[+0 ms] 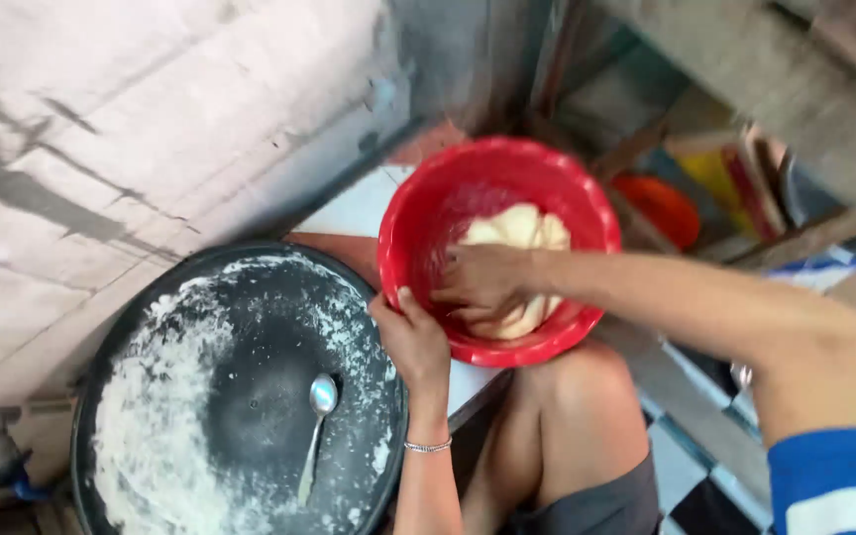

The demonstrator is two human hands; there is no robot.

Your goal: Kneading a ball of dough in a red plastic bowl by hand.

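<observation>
A red plastic bowl (418,213) sits tilted on a low surface and holds a lump of pale dough (517,228). My left hand (413,342), with a thin bracelet on the wrist, grips the bowl's near rim with the thumb over the edge. Reaching in from the right, my right hand (487,279) is inside the bowl, fingers curled and pressed into the dough. The hand hides part of the lump.
A big round black tray (250,337) dusted with white flour lies to the left, with a metal spoon (319,416) on it. A pale wall runs along the far left. My bare knee (572,406) is just below the bowl. Coloured clutter lies at the right.
</observation>
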